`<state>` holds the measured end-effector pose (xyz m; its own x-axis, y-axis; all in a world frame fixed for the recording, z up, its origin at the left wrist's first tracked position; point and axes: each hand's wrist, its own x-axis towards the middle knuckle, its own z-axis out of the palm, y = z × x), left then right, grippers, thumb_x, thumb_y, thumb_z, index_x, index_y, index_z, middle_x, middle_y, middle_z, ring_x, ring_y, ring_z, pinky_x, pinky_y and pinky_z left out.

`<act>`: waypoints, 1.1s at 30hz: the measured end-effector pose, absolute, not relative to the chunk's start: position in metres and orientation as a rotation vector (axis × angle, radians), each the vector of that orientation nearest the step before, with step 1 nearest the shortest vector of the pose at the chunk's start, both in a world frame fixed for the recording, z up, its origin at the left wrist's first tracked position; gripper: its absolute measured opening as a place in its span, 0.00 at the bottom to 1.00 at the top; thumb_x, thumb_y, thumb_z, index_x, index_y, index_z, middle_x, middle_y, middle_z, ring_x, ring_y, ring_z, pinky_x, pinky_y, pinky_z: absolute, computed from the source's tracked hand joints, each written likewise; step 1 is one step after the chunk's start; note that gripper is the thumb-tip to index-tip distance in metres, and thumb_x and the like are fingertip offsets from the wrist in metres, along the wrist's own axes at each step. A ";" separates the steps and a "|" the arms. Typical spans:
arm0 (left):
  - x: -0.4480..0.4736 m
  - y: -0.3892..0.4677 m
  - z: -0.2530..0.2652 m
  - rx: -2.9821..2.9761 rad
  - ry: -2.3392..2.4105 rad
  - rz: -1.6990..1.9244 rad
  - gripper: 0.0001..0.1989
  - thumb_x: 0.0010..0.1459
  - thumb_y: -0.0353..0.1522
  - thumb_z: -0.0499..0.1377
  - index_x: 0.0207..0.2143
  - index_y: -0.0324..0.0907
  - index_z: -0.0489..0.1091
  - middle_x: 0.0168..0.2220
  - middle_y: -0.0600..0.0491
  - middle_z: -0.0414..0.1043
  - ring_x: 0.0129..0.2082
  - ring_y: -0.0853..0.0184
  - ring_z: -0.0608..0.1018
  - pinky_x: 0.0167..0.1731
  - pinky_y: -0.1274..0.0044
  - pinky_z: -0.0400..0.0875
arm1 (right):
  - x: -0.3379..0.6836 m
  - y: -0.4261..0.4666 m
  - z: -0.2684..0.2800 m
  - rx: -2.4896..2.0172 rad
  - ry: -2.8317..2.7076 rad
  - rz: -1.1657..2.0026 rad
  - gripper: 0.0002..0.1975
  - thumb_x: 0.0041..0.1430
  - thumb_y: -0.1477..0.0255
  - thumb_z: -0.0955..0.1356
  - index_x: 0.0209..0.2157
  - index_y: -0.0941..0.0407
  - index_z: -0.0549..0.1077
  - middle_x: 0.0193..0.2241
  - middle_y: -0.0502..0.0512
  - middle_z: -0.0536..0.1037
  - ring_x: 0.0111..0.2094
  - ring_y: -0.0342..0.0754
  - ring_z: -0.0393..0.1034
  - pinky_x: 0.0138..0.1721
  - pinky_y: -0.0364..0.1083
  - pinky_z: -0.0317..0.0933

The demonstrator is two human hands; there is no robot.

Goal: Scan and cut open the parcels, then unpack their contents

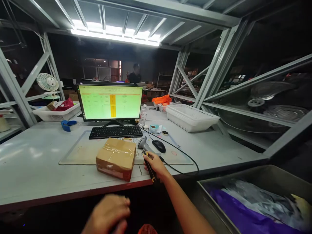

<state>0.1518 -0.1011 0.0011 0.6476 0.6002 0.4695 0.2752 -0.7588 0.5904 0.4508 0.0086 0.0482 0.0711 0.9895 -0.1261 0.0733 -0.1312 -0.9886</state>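
A taped cardboard box point(116, 158) lies on the grey table point(36, 162), partly on a desk mat point(80, 151). My right hand point(154, 164) rests at the table's front edge, just right of the box, closed around a black utility knife point(149, 167) with yellow trim. A grey barcode scanner point(143, 143) lies just beyond that hand. My left hand point(107, 214) is low, below the table edge, its fingers curled; whether it holds anything is hidden.
A monitor point(110, 102) with a green spreadsheet, keyboard point(115, 131), mouse point(159, 146) and tape rolls point(154, 128) sit behind. White baskets point(191, 117) stand at right and back left. A bin with purple bags point(248, 204) is at lower right. A person stands far back.
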 end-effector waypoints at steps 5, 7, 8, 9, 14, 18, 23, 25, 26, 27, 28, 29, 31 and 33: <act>0.144 0.025 0.108 2.351 1.230 1.179 0.27 0.61 0.48 0.59 0.58 0.48 0.73 0.65 0.46 0.66 0.66 0.48 0.66 0.67 0.54 0.57 | 0.441 0.009 0.067 -1.432 -1.181 1.263 0.18 0.66 0.68 0.68 0.55 0.55 0.70 0.20 0.46 0.73 0.17 0.42 0.68 0.19 0.40 0.65; 0.150 0.068 0.111 2.363 1.325 0.875 0.34 0.58 0.52 0.59 0.62 0.44 0.70 0.70 0.42 0.57 0.68 0.43 0.61 0.67 0.52 0.53 | 0.432 0.015 0.075 -1.432 -1.189 1.296 0.21 0.67 0.69 0.68 0.59 0.55 0.68 0.20 0.45 0.73 0.16 0.42 0.68 0.18 0.40 0.65; 0.152 0.080 0.107 2.344 1.348 0.742 0.37 0.58 0.53 0.58 0.64 0.44 0.67 0.72 0.42 0.52 0.68 0.41 0.62 0.66 0.52 0.54 | 0.428 0.018 0.078 -1.432 -1.193 1.304 0.21 0.67 0.69 0.67 0.60 0.55 0.68 0.20 0.45 0.73 0.16 0.42 0.68 0.18 0.40 0.65; 0.153 0.087 0.102 2.328 1.375 0.627 0.39 0.59 0.54 0.56 0.67 0.44 0.64 0.73 0.41 0.47 0.67 0.41 0.63 0.66 0.53 0.55 | 0.425 0.021 0.080 -1.435 -1.201 1.308 0.22 0.68 0.69 0.67 0.61 0.55 0.68 0.20 0.45 0.72 0.16 0.41 0.68 0.18 0.39 0.65; 0.128 0.068 0.084 2.320 1.611 0.436 0.41 0.63 0.56 0.49 0.71 0.45 0.56 0.75 0.41 0.38 0.67 0.42 0.64 0.64 0.56 0.59 | 0.404 0.039 0.090 -1.440 -1.306 1.425 0.25 0.67 0.69 0.69 0.64 0.56 0.66 0.20 0.46 0.72 0.17 0.41 0.67 0.20 0.40 0.66; 0.094 0.037 0.085 2.294 1.878 0.395 0.43 0.62 0.58 0.48 0.71 0.42 0.56 0.73 0.37 0.44 0.71 0.39 0.54 0.66 0.53 0.53 | 0.374 0.058 0.091 -1.414 -1.457 1.521 0.26 0.67 0.67 0.69 0.64 0.54 0.66 0.19 0.45 0.72 0.18 0.41 0.67 0.21 0.39 0.65; 0.090 -0.014 0.085 2.361 2.035 0.423 0.41 0.63 0.59 0.49 0.69 0.45 0.60 0.72 0.46 0.52 0.72 0.42 0.50 0.66 0.53 0.55 | 0.341 0.074 0.092 -1.349 -1.580 1.549 0.22 0.67 0.70 0.69 0.60 0.55 0.70 0.21 0.45 0.72 0.18 0.40 0.67 0.20 0.39 0.65; 0.096 -0.028 0.084 2.405 2.076 0.440 0.40 0.62 0.58 0.52 0.68 0.46 0.62 0.71 0.47 0.55 0.71 0.43 0.55 0.64 0.54 0.60 | 0.337 0.079 0.095 -1.346 -1.620 1.527 0.20 0.67 0.73 0.68 0.59 0.56 0.71 0.20 0.46 0.72 0.18 0.40 0.66 0.19 0.39 0.65; 0.099 -0.032 0.084 2.424 2.097 0.453 0.40 0.61 0.58 0.54 0.68 0.46 0.62 0.71 0.47 0.56 0.70 0.44 0.57 0.63 0.54 0.62 | 0.336 0.081 0.097 -1.352 -1.645 1.517 0.19 0.67 0.74 0.67 0.59 0.57 0.72 0.20 0.46 0.72 0.18 0.40 0.66 0.19 0.39 0.65; 0.101 -0.034 0.083 2.444 2.112 0.468 0.39 0.61 0.57 0.55 0.67 0.46 0.63 0.70 0.47 0.56 0.70 0.45 0.59 0.62 0.54 0.63 | 0.336 0.083 0.099 -1.361 -1.668 1.506 0.19 0.67 0.74 0.67 0.58 0.57 0.72 0.20 0.46 0.72 0.18 0.40 0.66 0.19 0.39 0.65; 0.102 -0.034 0.083 2.462 2.113 0.480 0.39 0.61 0.57 0.56 0.67 0.45 0.65 0.70 0.47 0.57 0.69 0.45 0.60 0.62 0.55 0.64 | 0.337 0.084 0.101 -1.373 -1.688 1.498 0.19 0.67 0.74 0.66 0.59 0.57 0.72 0.20 0.46 0.72 0.17 0.40 0.66 0.19 0.39 0.65; 0.102 -0.034 0.082 2.474 2.113 0.489 0.38 0.60 0.56 0.57 0.66 0.45 0.66 0.70 0.47 0.58 0.69 0.45 0.60 0.62 0.55 0.65 | 0.338 0.085 0.102 -1.387 -1.709 1.492 0.20 0.67 0.73 0.66 0.59 0.57 0.72 0.19 0.46 0.72 0.17 0.41 0.66 0.19 0.40 0.65; 0.102 -0.032 0.080 2.482 2.114 0.505 0.38 0.60 0.55 0.59 0.65 0.44 0.67 0.69 0.46 0.59 0.69 0.45 0.61 0.62 0.56 0.65 | 0.341 0.083 0.105 -1.393 -1.766 1.484 0.21 0.67 0.72 0.67 0.60 0.57 0.71 0.19 0.46 0.71 0.18 0.42 0.67 0.19 0.40 0.65; 0.101 -0.031 0.079 2.472 2.117 0.521 0.38 0.60 0.54 0.59 0.65 0.43 0.67 0.68 0.46 0.60 0.68 0.44 0.61 0.62 0.56 0.65 | 0.346 0.075 0.109 -1.381 -1.842 1.478 0.22 0.66 0.71 0.67 0.60 0.57 0.71 0.19 0.46 0.71 0.18 0.42 0.67 0.19 0.41 0.66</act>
<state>0.1014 -0.0310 0.0790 0.1302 0.9334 0.3344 0.9820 -0.1679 0.0863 0.3460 0.0755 0.1087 -0.4300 0.8654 -0.2573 0.4387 -0.0488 -0.8973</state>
